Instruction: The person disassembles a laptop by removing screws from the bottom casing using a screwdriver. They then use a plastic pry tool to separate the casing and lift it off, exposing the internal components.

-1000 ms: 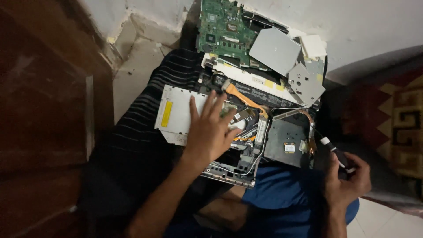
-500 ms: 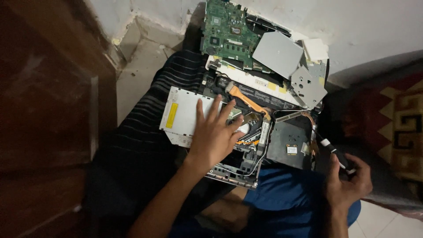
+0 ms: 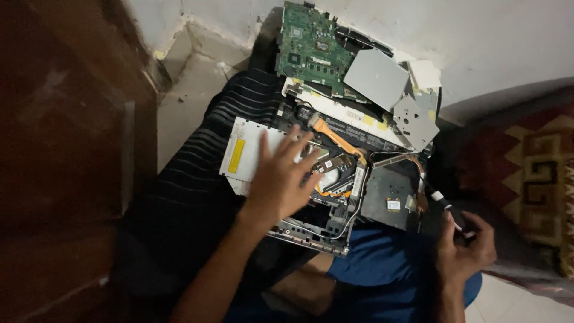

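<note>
While left hand (image 3: 280,179) presses chassis (image 3: 311,230), floor (image 3: 185,101) seems open.

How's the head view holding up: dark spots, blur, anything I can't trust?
Head view: dim overall, light falling mostly on the pale wall and green circuit board; the wooden surface at left and the dark striped cloth sink into shadow; the left hand shows slight motion blur at the fingers; the right hand and its dark tool are murky against the background; no glare.
</note>
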